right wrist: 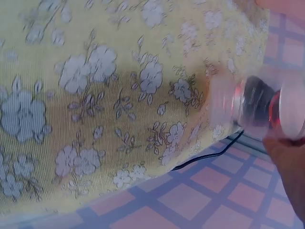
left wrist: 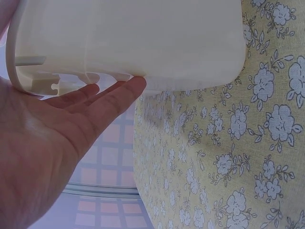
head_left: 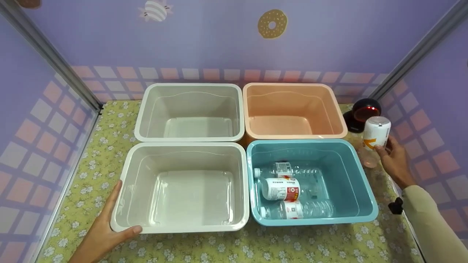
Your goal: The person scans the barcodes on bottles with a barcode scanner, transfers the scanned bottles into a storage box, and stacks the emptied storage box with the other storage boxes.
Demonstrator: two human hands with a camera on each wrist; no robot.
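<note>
My right hand (head_left: 396, 160) holds a clear plastic bottle (head_left: 376, 133) with a white and orange label, at the far right. The bottle stands close in front of a black scanner (head_left: 353, 122) glowing red. In the right wrist view the clear bottle (right wrist: 221, 100) looks blurred, with part of a finger below it. My left hand (head_left: 104, 226) rests at the front left corner of the near grey bin (head_left: 190, 229), thumb on its front rim. The left wrist view shows straight fingers (left wrist: 114, 102) along that bin's outer side, under the rim.
The blue bin (head_left: 314, 221) contains two clear bottles (head_left: 310, 210) and a white-labelled bottle (head_left: 279, 189), all lying down. Behind stand another grey bin (head_left: 190, 138) and a peach bin (head_left: 296, 136). Purple walls (head_left: 204, 40) enclose the flowered tabletop (head_left: 84, 182). A black cable (right wrist: 209, 155) runs along its edge.
</note>
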